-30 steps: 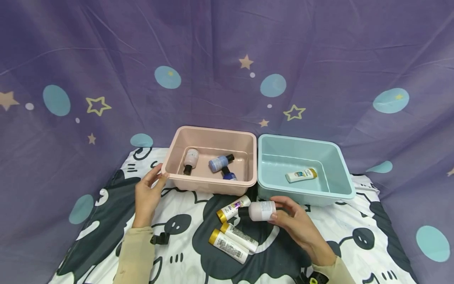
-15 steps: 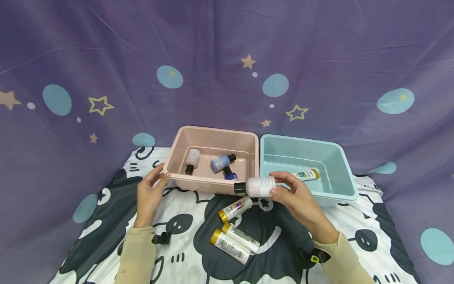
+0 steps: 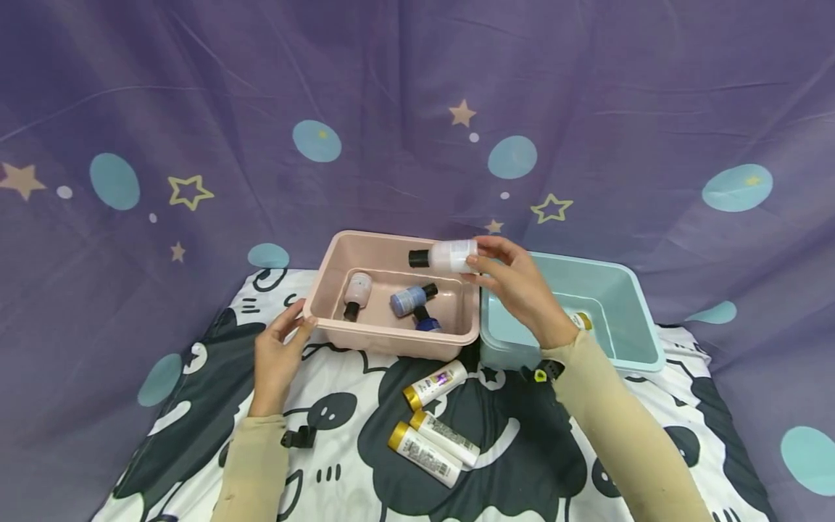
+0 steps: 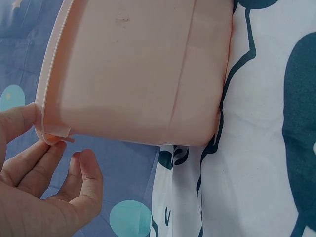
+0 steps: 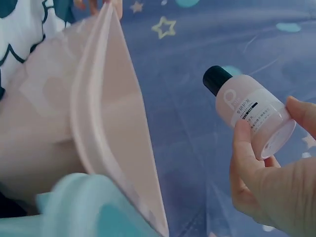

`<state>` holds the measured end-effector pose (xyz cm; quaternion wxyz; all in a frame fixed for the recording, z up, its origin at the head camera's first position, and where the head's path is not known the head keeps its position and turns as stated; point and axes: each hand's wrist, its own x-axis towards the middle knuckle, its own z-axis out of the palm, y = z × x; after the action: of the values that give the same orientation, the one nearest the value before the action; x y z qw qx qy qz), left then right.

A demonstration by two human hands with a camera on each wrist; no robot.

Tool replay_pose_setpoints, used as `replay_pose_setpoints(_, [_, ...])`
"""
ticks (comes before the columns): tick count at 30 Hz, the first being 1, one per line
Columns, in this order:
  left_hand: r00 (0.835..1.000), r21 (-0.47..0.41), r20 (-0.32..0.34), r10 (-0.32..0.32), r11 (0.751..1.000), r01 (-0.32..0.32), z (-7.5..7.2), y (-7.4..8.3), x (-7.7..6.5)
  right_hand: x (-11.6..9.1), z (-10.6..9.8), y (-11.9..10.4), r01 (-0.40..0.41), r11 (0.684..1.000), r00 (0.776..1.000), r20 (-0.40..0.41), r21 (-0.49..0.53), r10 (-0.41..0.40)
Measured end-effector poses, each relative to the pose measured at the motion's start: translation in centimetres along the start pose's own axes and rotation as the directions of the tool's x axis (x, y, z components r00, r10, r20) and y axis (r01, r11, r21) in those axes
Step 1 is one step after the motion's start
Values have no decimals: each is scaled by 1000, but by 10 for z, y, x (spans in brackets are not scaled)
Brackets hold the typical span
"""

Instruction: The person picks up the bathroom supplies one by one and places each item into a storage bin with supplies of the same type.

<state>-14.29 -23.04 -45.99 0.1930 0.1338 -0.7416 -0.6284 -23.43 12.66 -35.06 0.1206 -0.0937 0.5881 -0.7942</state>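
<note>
Right hand (image 3: 518, 286) holds one bottle (image 3: 451, 257), pink bin (image 3: 391, 339) three.

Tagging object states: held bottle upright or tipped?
Tipped. In the head view the pink bottle lies roughly level in the right hand, its black cap pointing to the person's left, not up.

— Type of premises?
— Homelike in character; the actual room cannot be confirmed.
— Basis?
— A purple star-printed cloth (image 3: 404, 181) hangs behind as backdrop. A cartoon-print cloth (image 3: 359, 438), resembling bedding, lies spread below. On it stand a pink tub (image 3: 391, 338) and a pale blue tub (image 3: 580, 277), both household-type plastic.
</note>
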Motion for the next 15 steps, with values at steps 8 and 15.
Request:
replay_pose_setpoints(8, [1000, 4, -4, -1, 1000, 1, -5, 0, 1, 63, 26, 13, -40, 999, 999, -10, 7, 40])
replay_pose_setpoints(15, [1000, 17, 13, 16, 1000, -17, -4, -2, 2, 93, 37, 25, -66, 996, 997, -44, -68, 63])
